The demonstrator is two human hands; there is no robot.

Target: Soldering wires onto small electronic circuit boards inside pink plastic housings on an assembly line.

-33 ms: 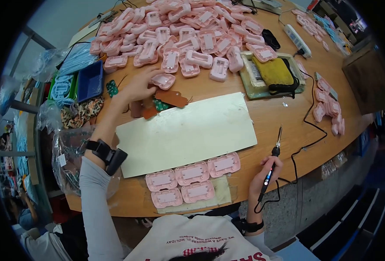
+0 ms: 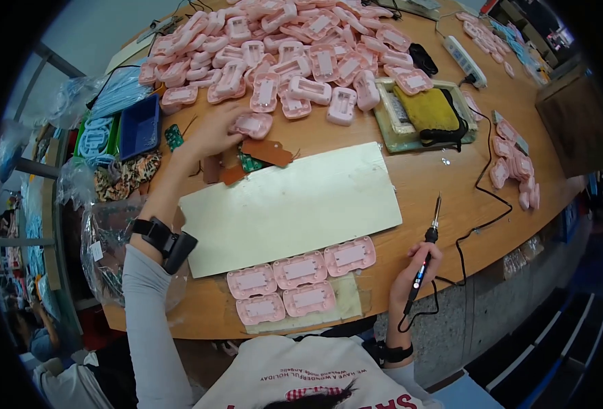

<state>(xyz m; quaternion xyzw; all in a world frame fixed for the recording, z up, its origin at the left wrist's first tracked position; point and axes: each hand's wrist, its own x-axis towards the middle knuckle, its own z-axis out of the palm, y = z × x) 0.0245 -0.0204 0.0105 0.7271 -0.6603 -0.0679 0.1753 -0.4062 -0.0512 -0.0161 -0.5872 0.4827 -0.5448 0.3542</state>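
My left hand [image 2: 213,132] reaches to the near edge of the pile and grips a pink plastic casing half [image 2: 254,125] with thumb and fingers. Just below it lie orange-brown boards [image 2: 267,152] and a green circuit board [image 2: 250,163]. At the right, my right hand [image 2: 410,274] is wrapped around a soldering iron [image 2: 431,235], its metal tip pointing up and away from me. Between the hands lies a pale flat board [image 2: 295,211]. Along its near edge sit several pink casing halves [image 2: 300,270] in two rows, each with a white rectangle.
A big heap of pink casings [image 2: 315,61] covers the far table. Right of it, a yellow sponge-like pad [image 2: 427,112] rests on a tray [image 2: 390,140]. The iron's black cord [image 2: 475,235] loops across the right side near more pink parts [image 2: 516,163]. A blue bin [image 2: 140,129] stands left.
The pink casing in my left hand has shifted slightly up and to the left along with the fingers. My right hand holds the soldering iron in the same place.
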